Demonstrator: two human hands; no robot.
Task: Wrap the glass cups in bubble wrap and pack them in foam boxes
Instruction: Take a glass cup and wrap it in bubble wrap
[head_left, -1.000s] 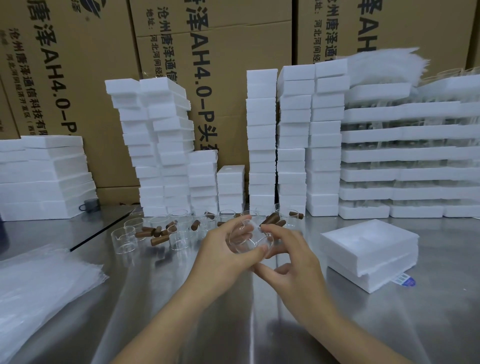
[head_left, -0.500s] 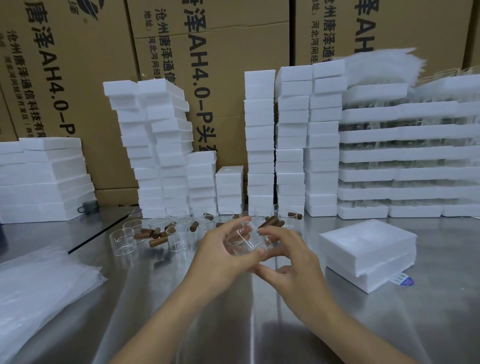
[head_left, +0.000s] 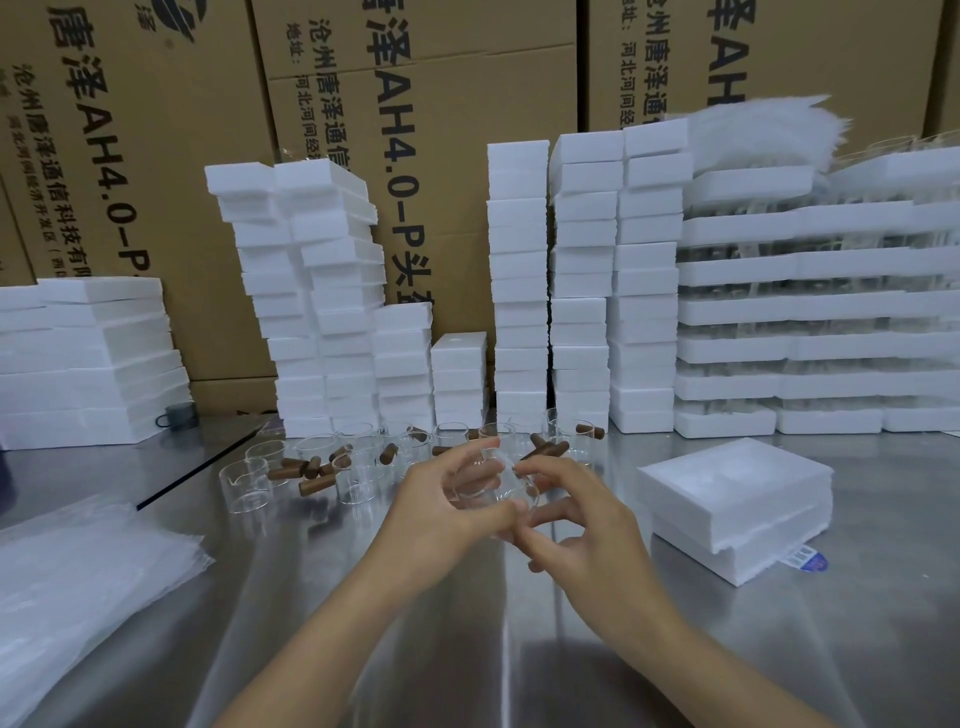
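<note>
A clear glass cup (head_left: 493, 486) is held above the steel table between both hands. My left hand (head_left: 441, 512) grips it from the left with thumb and fingers curled round its wall. My right hand (head_left: 576, 525) pinches its right rim with thumb and forefinger. Several more glass cups with brown wooden handles (head_left: 311, 470) stand in a row behind the hands. A stack of bubble wrap sheets (head_left: 78, 582) lies at the left. Two stacked foam boxes (head_left: 737, 499) sit at the right.
Tall piles of small white foam boxes (head_left: 519, 280) line the back of the table, with flat foam trays (head_left: 810, 312) at the right and wider foam slabs (head_left: 88, 358) at the left. Brown cardboard cartons (head_left: 415, 156) form a wall behind.
Both hands have turned the cup slightly between them and kept their hold. The view has shifted a little; nothing else moved.
</note>
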